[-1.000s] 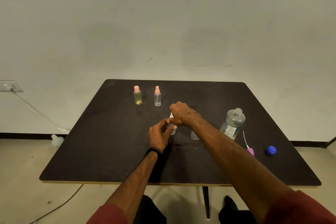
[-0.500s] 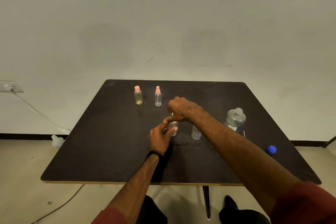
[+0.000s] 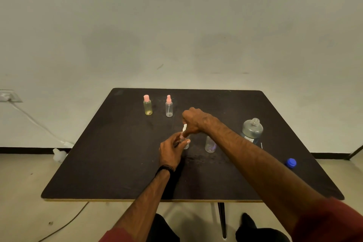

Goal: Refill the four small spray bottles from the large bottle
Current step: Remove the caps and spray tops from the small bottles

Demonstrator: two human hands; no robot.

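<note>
Near the middle of the dark table (image 3: 117,163), a small clear spray bottle (image 3: 186,145) stands upright, the left hand (image 3: 170,153) curled round its body, the right hand (image 3: 193,121) above it pinching its white spray top (image 3: 184,128). Just to the right stands an uncapped small bottle (image 3: 210,144), half hidden by the right forearm. Further right, the large bottle (image 3: 252,130), cap off, and its blue cap (image 3: 291,162) near the edge. At the back, two pink-topped bottles: a yellowish one (image 3: 147,105) and a clear one (image 3: 169,106).
</note>
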